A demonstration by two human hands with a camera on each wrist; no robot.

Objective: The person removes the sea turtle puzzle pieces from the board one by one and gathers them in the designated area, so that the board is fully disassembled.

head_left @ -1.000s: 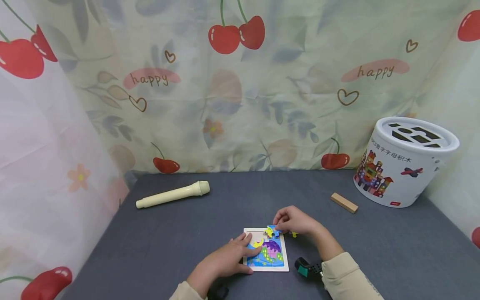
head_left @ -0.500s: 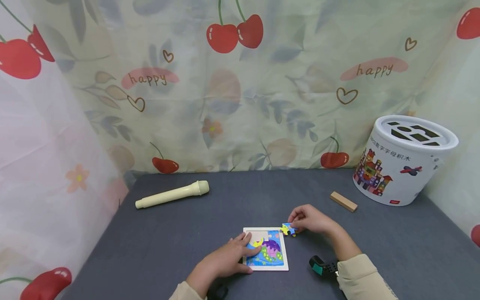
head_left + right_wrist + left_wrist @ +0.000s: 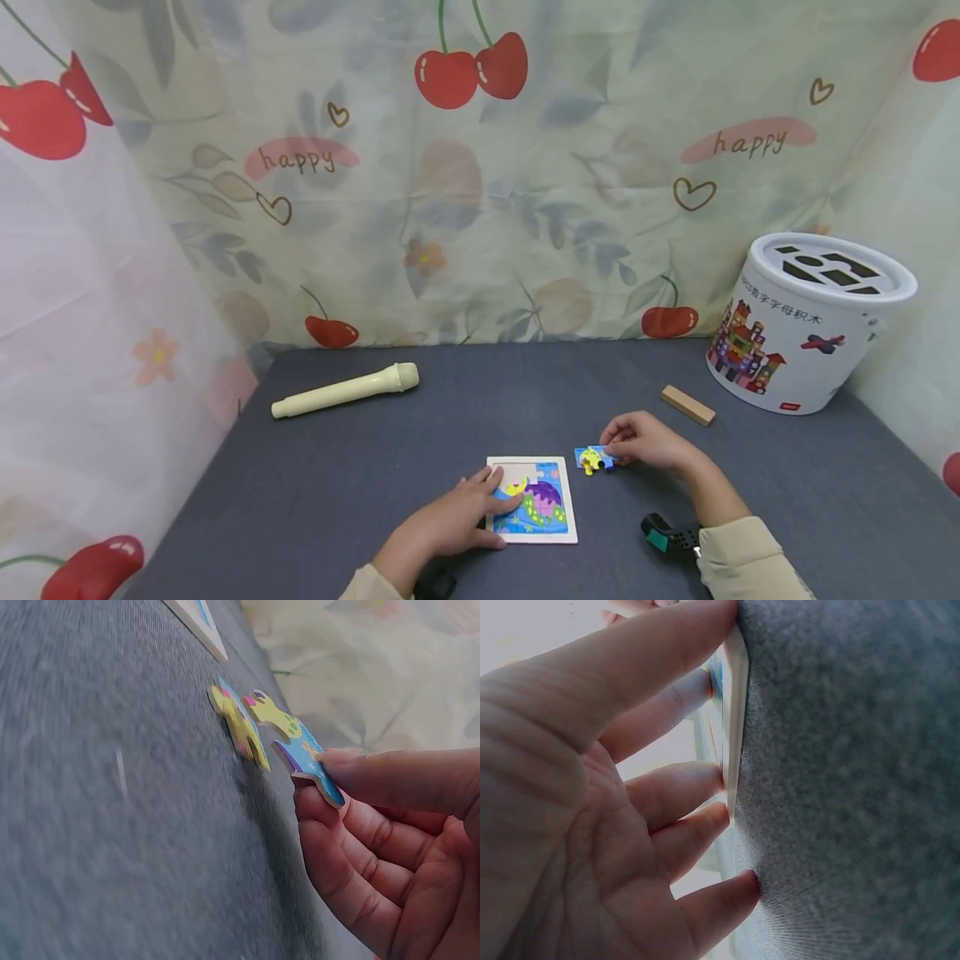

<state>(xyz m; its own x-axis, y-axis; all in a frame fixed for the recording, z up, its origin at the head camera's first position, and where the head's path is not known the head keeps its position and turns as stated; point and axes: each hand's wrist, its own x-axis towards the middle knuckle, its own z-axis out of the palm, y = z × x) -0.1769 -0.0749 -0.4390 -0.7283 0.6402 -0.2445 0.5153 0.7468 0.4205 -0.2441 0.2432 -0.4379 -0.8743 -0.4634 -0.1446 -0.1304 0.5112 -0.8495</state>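
Puzzle pc (image 3: pixel 301 744) pinched betw. thumb & fingers of R hand (image 3: pixel 651 442), over table (image 3: pixel 487 408), right of framed puzzle (image 3: pixel 534 539), beside 1 loose pc (image 3: pixel 241 726). L hand (image 3: pixel 461 517), fingers spread, rests on framed puzzle's left side.

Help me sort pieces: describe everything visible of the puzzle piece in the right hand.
The puzzle piece is thin and flat, with a notched outline and pale, wood-like edge. Its printed face, turned up, shows blue, spotted yellow and purple. The right hand pinches it between thumb and finger, right of the puzzle frame. Contact with the loose piece beside it is unclear.
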